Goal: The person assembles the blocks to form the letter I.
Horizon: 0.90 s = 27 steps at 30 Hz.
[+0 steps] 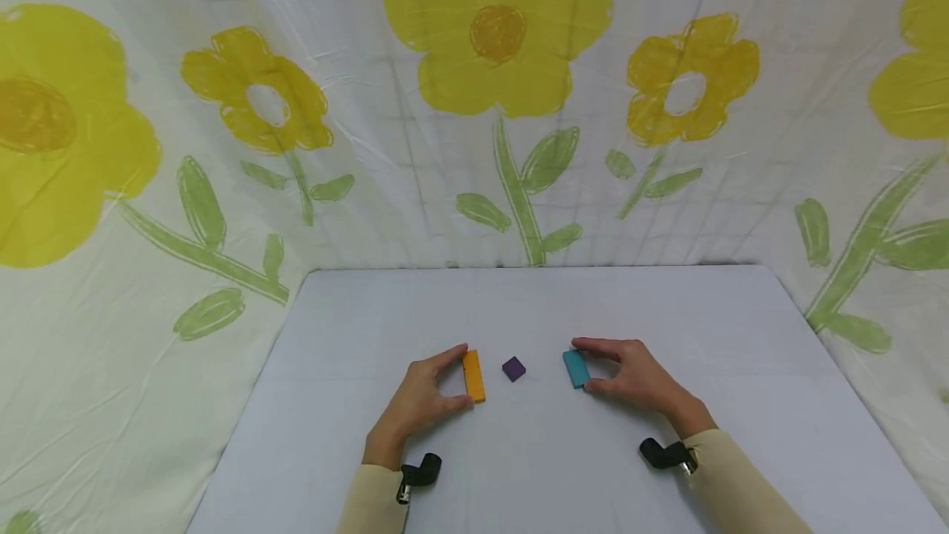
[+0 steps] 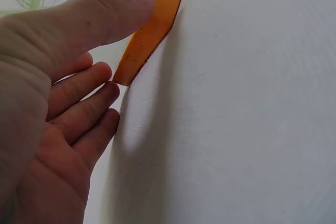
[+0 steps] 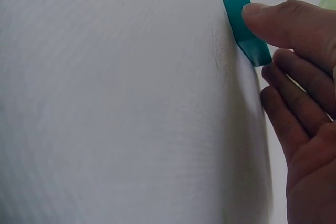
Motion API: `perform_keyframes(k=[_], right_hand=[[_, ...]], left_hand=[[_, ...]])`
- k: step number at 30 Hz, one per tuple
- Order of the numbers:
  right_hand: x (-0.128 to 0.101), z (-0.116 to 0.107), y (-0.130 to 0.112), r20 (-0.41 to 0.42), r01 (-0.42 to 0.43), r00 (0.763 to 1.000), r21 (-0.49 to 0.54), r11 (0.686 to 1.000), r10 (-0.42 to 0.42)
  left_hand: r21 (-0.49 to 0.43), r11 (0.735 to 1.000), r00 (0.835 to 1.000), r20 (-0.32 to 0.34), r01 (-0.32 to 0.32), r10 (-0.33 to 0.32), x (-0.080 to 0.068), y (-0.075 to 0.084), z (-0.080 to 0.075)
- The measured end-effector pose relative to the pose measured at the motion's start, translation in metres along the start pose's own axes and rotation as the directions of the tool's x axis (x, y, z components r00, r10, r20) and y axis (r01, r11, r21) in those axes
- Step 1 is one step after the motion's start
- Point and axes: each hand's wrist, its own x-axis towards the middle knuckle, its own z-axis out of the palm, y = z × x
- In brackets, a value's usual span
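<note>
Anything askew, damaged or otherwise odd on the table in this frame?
Nothing stands out. The left hand pinches a flat orange rectangular block, the right hand pinches a flat teal rectangular block, and a small dark purple square block lies between them on the pale grey table. No damage or spill shows.

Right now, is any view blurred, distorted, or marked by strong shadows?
Head view: sharp, wide-angle bending at the edges, even light. Left wrist view: the left hand looms soft, casting a shadow beside the orange block. Right wrist view: the table looks smeared, shadow under the right hand near the teal block.
</note>
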Motion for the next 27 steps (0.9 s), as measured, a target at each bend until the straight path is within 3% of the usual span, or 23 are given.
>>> perform_keyframes(k=[14,21,27], right_hand=[[0.0007,-0.001,0.0017,0.005,0.034,0.999,-0.023,0.999,-0.034],[0.001,-0.0001,0.0023,0.001,0.027,1.0,-0.036,0.999,-0.027],[0.0003,0.0014,0.0011,-0.02,0.018,1.0,-0.05,0.999,-0.019]], left_hand=[[0.02,0.999,0.999,0.028,-0.028,0.027,0.0016,-0.0013,0.0016],[0.015,1.0,0.999,0.037,0.009,-0.01,0.0021,-0.0003,0.003],[0.03,1.0,1.0,0.03,0.0,-0.001,0.0027,0.0001,0.0031]])
